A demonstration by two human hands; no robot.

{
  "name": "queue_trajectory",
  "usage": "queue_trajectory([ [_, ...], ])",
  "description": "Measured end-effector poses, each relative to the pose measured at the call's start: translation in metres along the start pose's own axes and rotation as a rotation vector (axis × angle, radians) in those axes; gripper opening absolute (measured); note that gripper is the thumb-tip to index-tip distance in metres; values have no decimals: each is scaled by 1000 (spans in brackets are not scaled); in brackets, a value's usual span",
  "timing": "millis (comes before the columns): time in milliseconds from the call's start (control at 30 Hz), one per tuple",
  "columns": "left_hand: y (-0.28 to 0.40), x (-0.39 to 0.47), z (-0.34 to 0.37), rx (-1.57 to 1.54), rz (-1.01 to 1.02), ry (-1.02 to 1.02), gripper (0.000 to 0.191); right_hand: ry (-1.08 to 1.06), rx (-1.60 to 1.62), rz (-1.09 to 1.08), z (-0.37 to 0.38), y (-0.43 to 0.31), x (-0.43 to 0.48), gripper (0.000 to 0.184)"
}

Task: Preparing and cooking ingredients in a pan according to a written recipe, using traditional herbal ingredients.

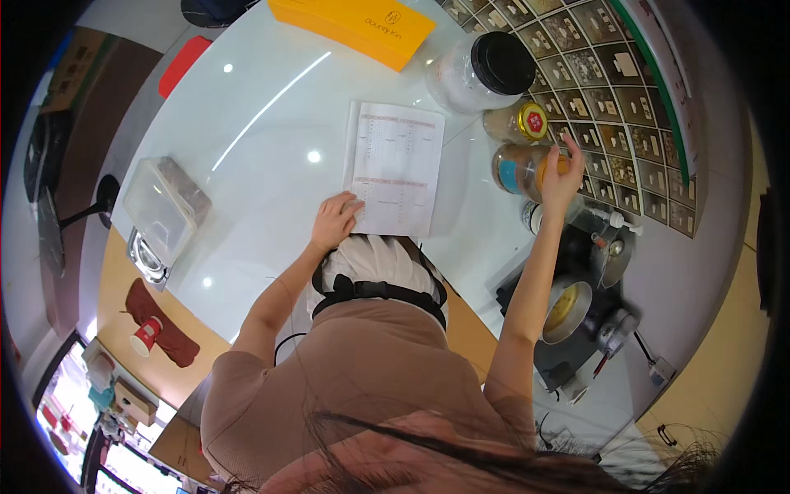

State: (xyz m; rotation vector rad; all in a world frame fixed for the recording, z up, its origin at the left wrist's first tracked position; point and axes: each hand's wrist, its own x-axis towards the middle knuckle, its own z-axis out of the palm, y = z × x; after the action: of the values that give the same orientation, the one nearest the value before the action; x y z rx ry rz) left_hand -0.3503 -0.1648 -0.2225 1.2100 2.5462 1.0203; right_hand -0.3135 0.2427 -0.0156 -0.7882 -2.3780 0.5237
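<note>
A printed paper booklet [398,163] lies flat on the glossy white table [259,179] before me. My left hand [336,219] rests on its lower left corner, palm down with fingers slightly apart. My right hand [565,170] is at the orange lid [554,170] of a glass jar with a blue label [513,177]; its fingers are spread around the lid. Just beyond stands a smaller jar with a gold lid [532,121]. A large clear jar with a black lid [503,63] is farther back. Whether the right hand bears on the lid or turns it, I cannot tell.
A yellow box [355,28] is at the far edge. A compartmented display of dried goods [608,92] runs along the right. A metal pan [566,312] holding yellowish liquid stands near my right forearm. Clear plastic containers [163,207] and a red cup [146,336] are at left.
</note>
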Motion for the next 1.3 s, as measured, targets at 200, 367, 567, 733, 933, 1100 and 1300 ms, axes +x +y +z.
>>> queue_trajectory([
  [200, -1, 2, 1, 14, 8, 35, 37, -33, 13, 38, 4, -6, 10, 27],
  [367, 1, 7, 4, -4, 10, -8, 38, -57, 55, 148, 3, 8, 10, 27],
  [567, -6, -5, 6, -16, 3, 19, 39, -55, 817, 408, 9, 14, 30, 28],
  [733, -3, -1, 4, -3, 34, 27, 39, -61, 1122, 620, 12, 0, 62, 28],
  [933, -2, 2, 5, -1, 42, 20, 38, 50, 1598, 934, 43, 17, 97, 23],
  [1100, -2, 2, 5, 3, 55, 26, 38, 115, 1665, 867, 42, 3, 131, 19],
  [1300, 1, 3, 3, 5, 73, 81, 39, 171, 1594, 820, 42, 4, 143, 22],
])
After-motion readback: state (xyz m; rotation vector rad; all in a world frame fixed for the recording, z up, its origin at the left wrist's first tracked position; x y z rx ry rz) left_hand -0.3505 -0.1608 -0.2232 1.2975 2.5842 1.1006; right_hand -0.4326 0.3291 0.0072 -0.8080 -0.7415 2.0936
